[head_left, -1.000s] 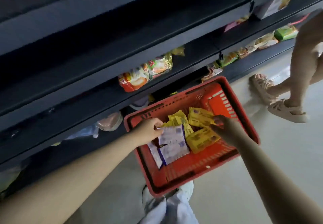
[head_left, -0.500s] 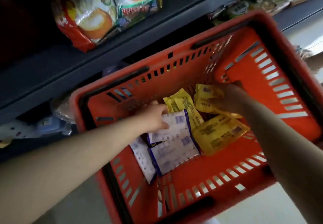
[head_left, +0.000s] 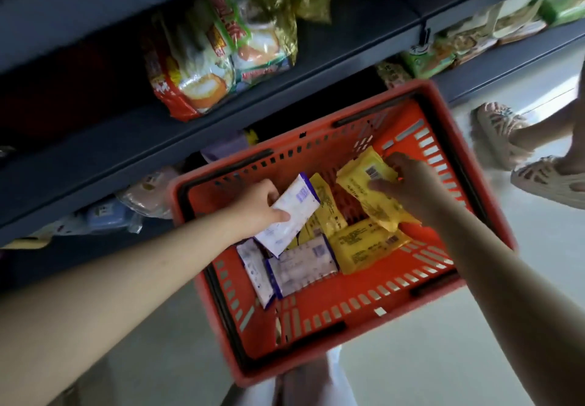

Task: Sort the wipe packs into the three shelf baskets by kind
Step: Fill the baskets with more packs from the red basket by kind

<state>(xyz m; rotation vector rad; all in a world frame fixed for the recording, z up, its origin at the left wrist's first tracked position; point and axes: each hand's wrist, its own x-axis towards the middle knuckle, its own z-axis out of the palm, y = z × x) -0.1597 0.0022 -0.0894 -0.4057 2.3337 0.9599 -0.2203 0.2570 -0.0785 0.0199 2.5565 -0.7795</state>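
Fingers of left hand grip white-and-purple plastic wipe pack, lifted off pile since half second ago; right hand clutches yellow plastic wipe pack, also raised; both over slotted red plastic basket, remaining packs inside

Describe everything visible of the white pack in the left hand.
The white wipe pack is a flat, soft pouch, glossy like plastic film, with purple edging and a purple barcode near its upper end. The left hand grips its left edge, thumb on top, holding it tilted over other packs in the red basket. Print unreadable.
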